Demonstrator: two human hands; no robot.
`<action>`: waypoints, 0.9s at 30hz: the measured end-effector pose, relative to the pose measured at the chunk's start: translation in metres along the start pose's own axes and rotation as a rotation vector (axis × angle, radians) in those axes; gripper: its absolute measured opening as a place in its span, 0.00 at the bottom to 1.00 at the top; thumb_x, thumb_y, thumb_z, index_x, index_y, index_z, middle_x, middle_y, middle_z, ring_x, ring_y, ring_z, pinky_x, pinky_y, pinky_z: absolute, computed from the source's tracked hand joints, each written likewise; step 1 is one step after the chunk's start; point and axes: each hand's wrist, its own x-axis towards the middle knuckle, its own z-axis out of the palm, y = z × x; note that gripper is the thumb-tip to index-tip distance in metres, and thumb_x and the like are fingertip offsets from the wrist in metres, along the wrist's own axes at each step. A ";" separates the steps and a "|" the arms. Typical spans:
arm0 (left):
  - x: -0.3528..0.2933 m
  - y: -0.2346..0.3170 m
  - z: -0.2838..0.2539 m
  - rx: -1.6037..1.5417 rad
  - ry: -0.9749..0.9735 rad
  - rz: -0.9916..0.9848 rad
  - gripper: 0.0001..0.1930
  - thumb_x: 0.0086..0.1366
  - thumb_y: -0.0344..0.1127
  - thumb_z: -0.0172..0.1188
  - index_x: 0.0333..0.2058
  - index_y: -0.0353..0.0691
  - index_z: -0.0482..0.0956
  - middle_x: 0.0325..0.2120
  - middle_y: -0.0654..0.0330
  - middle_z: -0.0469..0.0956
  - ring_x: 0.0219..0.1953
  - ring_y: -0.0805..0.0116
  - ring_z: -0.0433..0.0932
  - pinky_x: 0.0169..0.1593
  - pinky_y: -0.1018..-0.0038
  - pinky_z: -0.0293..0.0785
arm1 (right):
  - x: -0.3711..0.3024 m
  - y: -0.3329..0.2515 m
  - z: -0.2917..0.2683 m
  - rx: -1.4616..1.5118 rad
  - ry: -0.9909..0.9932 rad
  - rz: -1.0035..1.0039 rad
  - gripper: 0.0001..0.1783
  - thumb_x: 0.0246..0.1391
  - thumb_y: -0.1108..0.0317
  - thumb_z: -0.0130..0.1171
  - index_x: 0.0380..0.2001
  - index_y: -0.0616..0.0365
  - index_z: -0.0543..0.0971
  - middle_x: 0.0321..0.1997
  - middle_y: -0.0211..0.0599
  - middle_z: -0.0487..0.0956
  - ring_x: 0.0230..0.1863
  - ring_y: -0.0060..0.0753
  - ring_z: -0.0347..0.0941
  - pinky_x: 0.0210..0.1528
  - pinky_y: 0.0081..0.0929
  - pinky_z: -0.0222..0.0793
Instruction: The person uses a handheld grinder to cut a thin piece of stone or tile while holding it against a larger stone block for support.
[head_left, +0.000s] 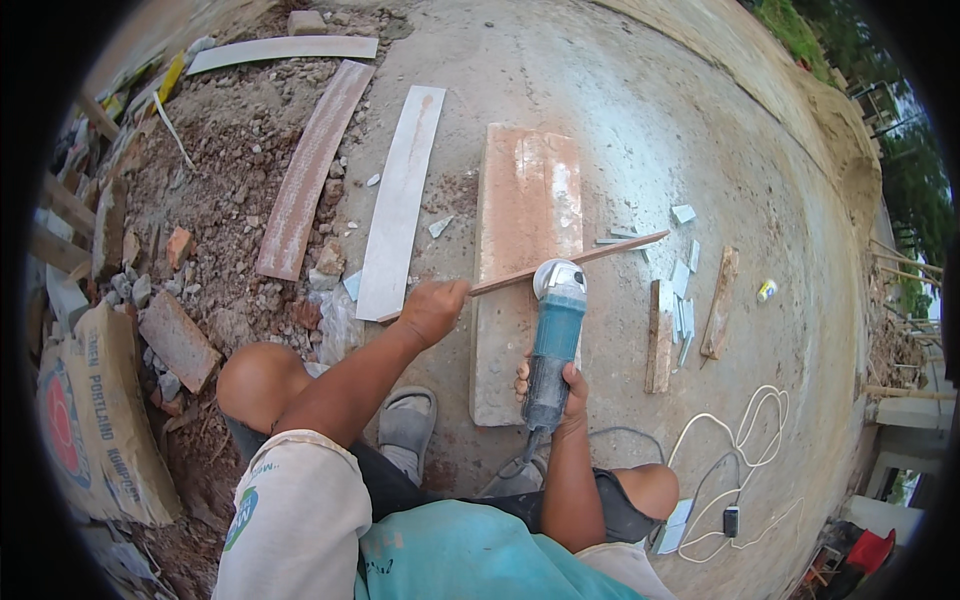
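Note:
My left hand point(434, 312) is closed around a long, thin brown strip point(620, 247), which looks like a tile strip turned on its edge. The strip slants across a pale concrete block point(500, 385) dusted reddish at its far end, and its tip juts past the block's right side. In my right hand point(572, 398) is a teal angle grinder point(556, 332), gripped by its dark rear body. The grinder's head and pale guard meet the strip over the block; the disc's contact with it is hidden. A power cord leaves the grinder's back end.
Left of the block lie a white tile strip point(402, 200) and a reddish one point(315, 175), near rubble and a cement bag point(105, 420). To the right are tile offcuts point(682, 278), two wood pieces point(660, 335) and a looped white cable point(765, 425).

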 end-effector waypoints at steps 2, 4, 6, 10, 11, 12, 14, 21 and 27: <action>0.000 0.000 0.000 -0.002 -0.009 -0.002 0.03 0.59 0.28 0.54 0.31 0.40 0.69 0.22 0.53 0.77 0.26 0.51 0.79 0.31 0.60 0.74 | 0.001 -0.003 -0.001 0.006 -0.011 -0.017 0.43 0.48 0.43 0.65 0.54 0.70 0.66 0.38 0.50 0.75 0.35 0.44 0.77 0.36 0.39 0.79; 0.000 0.000 0.000 0.004 -0.008 0.002 0.03 0.59 0.28 0.54 0.31 0.40 0.69 0.22 0.53 0.77 0.26 0.51 0.79 0.31 0.60 0.74 | 0.001 -0.004 -0.001 0.015 -0.014 -0.020 0.43 0.49 0.43 0.65 0.54 0.70 0.66 0.38 0.50 0.75 0.35 0.44 0.77 0.36 0.38 0.79; -0.001 -0.001 0.002 0.002 -0.006 0.002 0.04 0.59 0.29 0.55 0.32 0.40 0.70 0.23 0.52 0.77 0.27 0.51 0.78 0.31 0.59 0.74 | 0.000 -0.003 0.000 0.026 -0.009 -0.009 0.43 0.48 0.43 0.65 0.54 0.70 0.66 0.38 0.50 0.75 0.35 0.44 0.77 0.36 0.38 0.79; -0.002 -0.004 0.005 -0.021 0.001 0.009 0.06 0.61 0.32 0.58 0.35 0.40 0.72 0.23 0.52 0.76 0.27 0.50 0.77 0.32 0.58 0.73 | -0.002 0.005 0.002 0.023 -0.036 0.032 0.43 0.47 0.43 0.66 0.53 0.69 0.66 0.38 0.50 0.74 0.34 0.43 0.76 0.36 0.38 0.79; -0.001 -0.004 0.006 -0.030 0.003 0.016 0.06 0.61 0.32 0.58 0.35 0.40 0.72 0.23 0.52 0.76 0.27 0.50 0.77 0.32 0.58 0.73 | -0.002 0.007 0.003 0.026 -0.031 0.048 0.43 0.47 0.43 0.66 0.53 0.69 0.66 0.38 0.49 0.74 0.34 0.43 0.76 0.36 0.38 0.79; -0.001 -0.004 0.007 -0.031 0.006 0.021 0.06 0.61 0.31 0.58 0.35 0.40 0.72 0.23 0.52 0.76 0.27 0.50 0.77 0.32 0.57 0.72 | -0.003 0.009 0.004 0.033 -0.041 0.062 0.43 0.47 0.43 0.66 0.53 0.69 0.66 0.38 0.49 0.74 0.34 0.43 0.76 0.37 0.38 0.79; -0.001 -0.005 0.004 -0.031 0.014 0.031 0.06 0.60 0.31 0.58 0.35 0.41 0.72 0.23 0.53 0.76 0.27 0.49 0.77 0.32 0.57 0.72 | -0.006 0.011 0.006 0.035 -0.025 0.080 0.43 0.46 0.44 0.66 0.53 0.69 0.67 0.38 0.49 0.74 0.35 0.42 0.76 0.37 0.37 0.79; 0.001 -0.033 -0.032 -0.026 -0.105 -0.037 0.06 0.60 0.31 0.60 0.34 0.41 0.73 0.24 0.52 0.77 0.29 0.48 0.78 0.33 0.57 0.73 | -0.012 0.001 0.007 -0.011 -0.014 0.061 0.41 0.46 0.47 0.67 0.53 0.69 0.68 0.40 0.50 0.75 0.38 0.44 0.77 0.39 0.38 0.78; 0.023 -0.051 -0.036 -0.076 -0.234 -0.340 0.14 0.62 0.41 0.63 0.37 0.36 0.76 0.31 0.48 0.81 0.37 0.46 0.80 0.40 0.58 0.75 | -0.014 -0.017 0.031 -0.194 0.102 -0.008 0.34 0.47 0.55 0.67 0.50 0.69 0.71 0.37 0.48 0.78 0.32 0.38 0.77 0.37 0.35 0.78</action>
